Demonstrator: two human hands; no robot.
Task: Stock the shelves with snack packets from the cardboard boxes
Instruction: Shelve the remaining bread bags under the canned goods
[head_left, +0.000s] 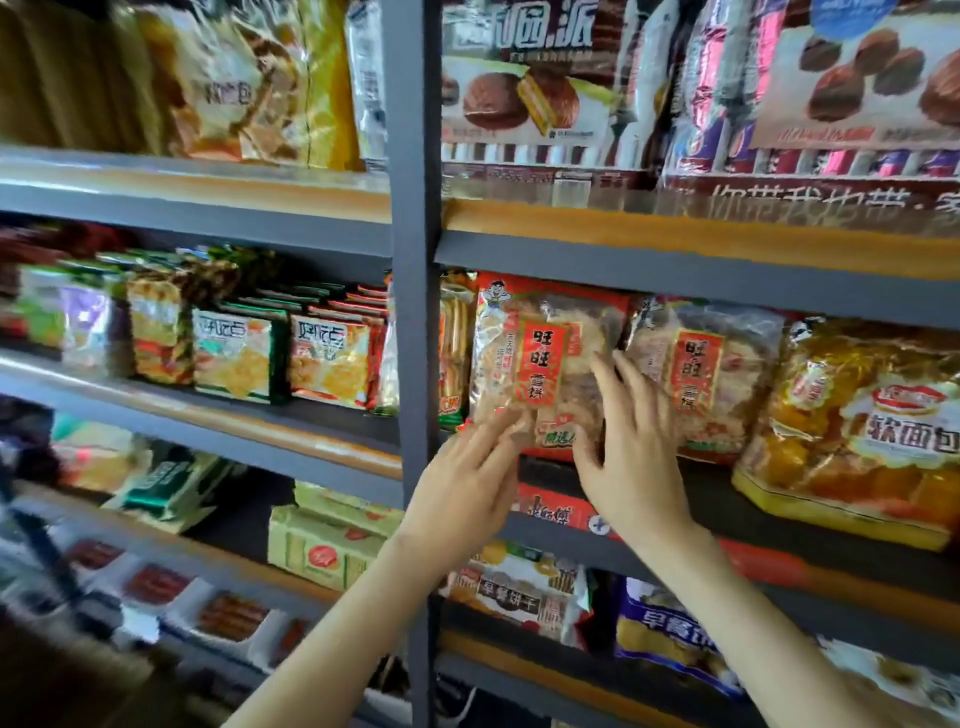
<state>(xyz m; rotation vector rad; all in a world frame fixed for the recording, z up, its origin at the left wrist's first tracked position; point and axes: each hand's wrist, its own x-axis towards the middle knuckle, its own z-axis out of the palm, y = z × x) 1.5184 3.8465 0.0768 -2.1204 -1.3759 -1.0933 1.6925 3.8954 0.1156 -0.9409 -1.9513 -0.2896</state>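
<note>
Fingers (501, 434) of the left hand (462, 483) lie straight and close together, their tips touching the lower left corner of a clear and red plastic packet of pale rice crackers (540, 358). They are blurred, and nothing shows them curled round it. The right hand (636, 452) spreads its fingers (618, 384) flat over the packet's lower right face, pressing rather than clenching, while the thumb bends toward the bottom seam; whether it hooks beneath I cannot tell. The packet stands upright, or nearly so, at the left end of the grey metal shelf (722, 499) in the right bay. It is just beside the grey metal upright (415, 322) and touches a second packet of the same kind (701, 374) on its right. Further right sits a yellow plastic bag of soft bread (857, 436). No cardboard box is in view.

Judging from this, the packet is being set and squared in its row. It looks light and puffed with air, its film slick and crinkly, so it should slide readily on the shelf but tip just as readily. The crackers inside are brittle, and squeezing the middle could crack them. Better to hold it by the side edges or the sealed bottom seam, and to nudge with flat fingers low on the face so it does not topple.
</note>
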